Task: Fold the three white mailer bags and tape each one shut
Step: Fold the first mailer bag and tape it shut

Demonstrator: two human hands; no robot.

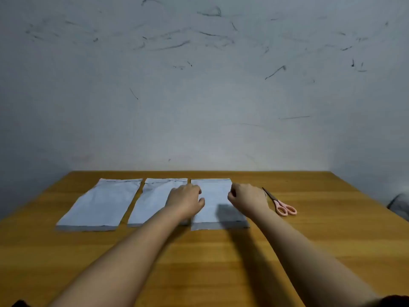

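Observation:
Three white mailer bags lie flat, side by side, on the wooden table (221,262): the left bag (99,204), the middle bag (150,202) and the right bag (214,196). My left hand (186,200) is over the seam between the middle and right bags, with fingers and thumb pinched at the right bag's left edge. My right hand (247,198) has its fingers curled on that bag's right edge, near the far corner. The right bag still lies flat. My left forearm covers part of the middle bag.
Pink-handled scissors (281,204) lie on the table just right of my right hand, blades pointing away. A scuffed grey wall rises behind the table's far edge. A dark grey object (400,202) sits past the table's right edge.

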